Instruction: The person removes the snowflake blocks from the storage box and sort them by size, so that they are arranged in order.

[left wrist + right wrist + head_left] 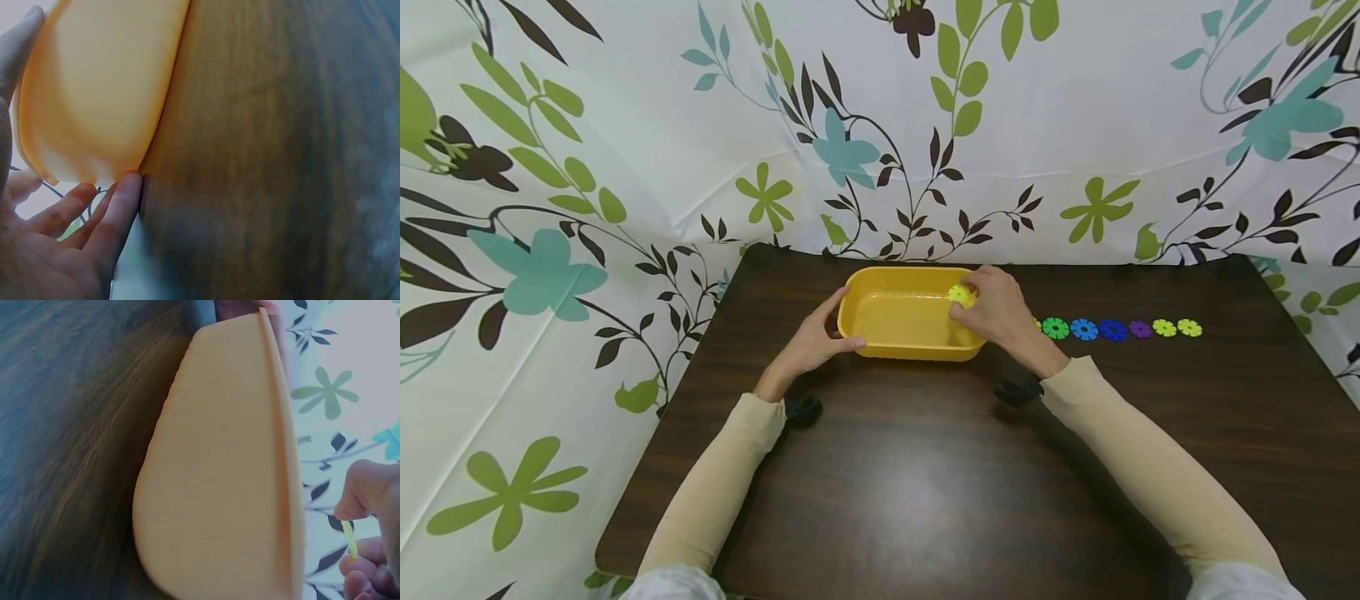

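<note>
A yellow plastic tub [917, 352] stands near the back of the dark table. My left hand [811, 337] grips its left end, thumb at the front corner and fingers around the end wall; in the left wrist view, fingertips [130, 181] press against the tub [100, 81]. Over the tub's right end, my right hand [996, 308] pinches a small yellow notched disc [958, 293] between thumb and fingers. The right wrist view shows this disc [350, 539] edge-on, above the tub's rim [284, 456].
Right of the tub runs a row of notched discs: green [1056, 328], light blue [1084, 329], dark blue [1112, 331], purple [1140, 329] and yellow ones [1177, 328]. Another yellow disc is partly hidden by my right hand. A patterned curtain [880, 217] hangs behind the table [850, 467].
</note>
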A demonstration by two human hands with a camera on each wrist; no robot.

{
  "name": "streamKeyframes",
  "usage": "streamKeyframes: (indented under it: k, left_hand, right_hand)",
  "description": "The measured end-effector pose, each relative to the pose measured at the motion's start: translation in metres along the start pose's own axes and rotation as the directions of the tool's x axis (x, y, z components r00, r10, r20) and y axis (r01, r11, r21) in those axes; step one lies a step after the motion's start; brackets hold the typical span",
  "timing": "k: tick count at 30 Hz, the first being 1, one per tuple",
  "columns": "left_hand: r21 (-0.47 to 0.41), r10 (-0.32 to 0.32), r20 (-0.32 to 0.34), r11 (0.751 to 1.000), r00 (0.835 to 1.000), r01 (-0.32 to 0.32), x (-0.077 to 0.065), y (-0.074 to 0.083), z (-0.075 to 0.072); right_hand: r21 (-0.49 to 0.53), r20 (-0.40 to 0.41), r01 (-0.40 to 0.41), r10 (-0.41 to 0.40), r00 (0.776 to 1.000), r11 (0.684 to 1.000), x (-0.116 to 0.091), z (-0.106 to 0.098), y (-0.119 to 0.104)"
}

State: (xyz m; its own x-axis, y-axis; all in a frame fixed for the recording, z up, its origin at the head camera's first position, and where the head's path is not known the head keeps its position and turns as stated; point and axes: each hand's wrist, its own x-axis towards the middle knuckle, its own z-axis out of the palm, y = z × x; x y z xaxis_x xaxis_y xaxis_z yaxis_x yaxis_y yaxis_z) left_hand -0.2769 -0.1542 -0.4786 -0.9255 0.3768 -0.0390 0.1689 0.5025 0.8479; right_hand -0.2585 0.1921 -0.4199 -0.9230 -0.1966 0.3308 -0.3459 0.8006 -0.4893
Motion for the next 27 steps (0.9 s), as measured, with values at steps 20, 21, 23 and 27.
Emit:
streamKeyframes:
  k: [20, 21, 23, 27]
  left_hand:
    - [0.023, -0.001, 0.001, 1.000, 1.000, 0.001, -0.001, 0.000, 0.002]
    - [0.023, 0.000, 0.001, 1.000, 1.000, 0.000, -0.001, 0.000, 0.002]
    - [0.021, -0.003, 0.002, 1.000, 1.000, 0.003, -0.002, 0.000, 0.002]
    - [0.022, -0.009, -0.001, 1.000, 1.000, 0.009, -0.002, 0.002, 0.001]
  right_hand:
    - [0.007, -0.341, -0.024, 0.025, 0.940, 1.000, -0.054, -0.052, 0.068]
    - [0.002, -0.349, -0.033, 0.032, 0.937, 0.999, -0.057, -0.055, 0.073]
    - [-0.004, -0.360, -0.058, 0.053, 0.931, 0.998, -0.063, -0.063, 0.082]
    - [-0.010, -0.373, -0.137, 0.124, 0.920, 0.990, -0.073, -0.080, 0.103]
